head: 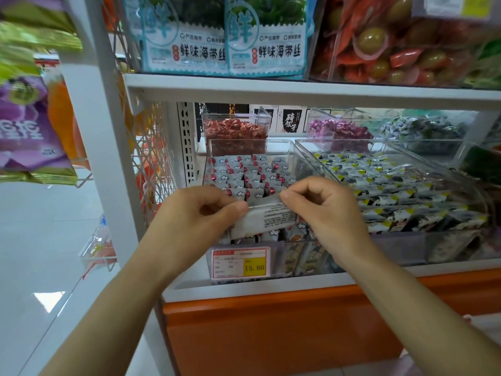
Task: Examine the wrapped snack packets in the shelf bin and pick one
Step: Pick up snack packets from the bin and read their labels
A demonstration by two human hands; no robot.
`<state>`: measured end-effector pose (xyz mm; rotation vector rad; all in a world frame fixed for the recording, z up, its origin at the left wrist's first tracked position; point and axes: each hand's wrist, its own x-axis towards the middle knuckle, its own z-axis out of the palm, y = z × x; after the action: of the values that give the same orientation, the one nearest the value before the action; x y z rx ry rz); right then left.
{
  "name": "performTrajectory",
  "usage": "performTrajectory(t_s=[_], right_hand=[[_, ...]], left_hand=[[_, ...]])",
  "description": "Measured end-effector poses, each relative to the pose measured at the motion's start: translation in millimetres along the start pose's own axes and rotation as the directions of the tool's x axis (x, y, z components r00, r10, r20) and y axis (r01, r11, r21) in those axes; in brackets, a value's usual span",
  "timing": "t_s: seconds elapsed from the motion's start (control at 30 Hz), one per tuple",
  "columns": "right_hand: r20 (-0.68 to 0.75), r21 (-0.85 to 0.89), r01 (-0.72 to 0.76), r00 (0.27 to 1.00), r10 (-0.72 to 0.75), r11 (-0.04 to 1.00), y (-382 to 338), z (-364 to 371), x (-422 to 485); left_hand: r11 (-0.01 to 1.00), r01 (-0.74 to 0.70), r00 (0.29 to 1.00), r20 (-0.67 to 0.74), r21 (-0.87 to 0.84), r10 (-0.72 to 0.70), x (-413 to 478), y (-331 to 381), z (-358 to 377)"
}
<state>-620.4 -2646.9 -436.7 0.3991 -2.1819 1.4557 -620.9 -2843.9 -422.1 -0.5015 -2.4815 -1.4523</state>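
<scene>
A clear plastic shelf bin point(287, 158) holds several small white snack packets point(244, 175) printed with clouds and red dots. Just above the bin's front edge, a single white wrapped packet point(267, 219) with small black print on its back is held between both hands. My left hand point(200, 213) pinches its left end between thumb and forefinger. My right hand point(322, 204) pinches the upper right edge of the wrapper. A yellow price tag point(241, 263) reading 15.80 is on the bin's front.
To the right is another clear bin point(477, 196) of black, white and yellow packets. Bins of red point(235, 131) and purple point(336, 130) sweets stand behind. The upper shelf point(298, 90) carries blue seaweed bags. Snack bags point(29, 126) hang at the left; an orange base panel point(271, 335) is below.
</scene>
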Motion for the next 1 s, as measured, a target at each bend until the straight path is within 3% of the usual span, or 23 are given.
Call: performTrajectory(t_s=[0.17, 0.37, 0.43, 0.6, 0.73, 0.87, 1.0], right_hand=[[0.032, 0.025, -0.004, 0.999, 0.004, 1.0, -0.4, 2.8, -0.3], [-0.077, 0.033, -0.042, 0.996, 0.044, 0.999, 3.2, 3.5, 0.3], [-0.096, 0.043, -0.064, 0.993, 0.068, 0.997, 3.3, 2.3, 0.6], [0.133, 0.182, -0.216, 0.972, 0.193, 0.959, 1.9, -10.4, 6.7], [0.256, 0.183, -0.239, 0.948, 0.188, 0.954, 1.8, -20.0, 13.8], [0.284, 0.157, -0.22, 0.944, 0.169, 0.963, 1.2, -23.3, 17.3], [0.188, 0.187, -0.181, 0.971, 0.146, 0.966, 3.8, -14.9, 13.0]], left_hand=[[1.0, 0.019, 1.0, -0.004, -0.022, -0.019, 3.3, -6.8, -6.1], [0.992, 0.014, 0.999, 0.045, -0.125, -0.008, 0.7, -2.0, -0.7], [0.997, -0.006, 0.998, 0.064, -0.083, 0.011, 0.5, -2.9, 1.0], [0.999, -0.007, 0.999, 0.036, -0.045, 0.009, 2.9, -7.2, 0.1], [0.999, -0.036, 0.999, 0.036, -0.038, 0.037, 3.7, -7.4, -0.5], [0.998, -0.048, 0.999, 0.024, -0.039, 0.049, 3.9, -7.8, 1.3], [0.997, -0.068, 0.997, -0.042, 0.031, 0.069, 4.1, -10.2, 5.7]])
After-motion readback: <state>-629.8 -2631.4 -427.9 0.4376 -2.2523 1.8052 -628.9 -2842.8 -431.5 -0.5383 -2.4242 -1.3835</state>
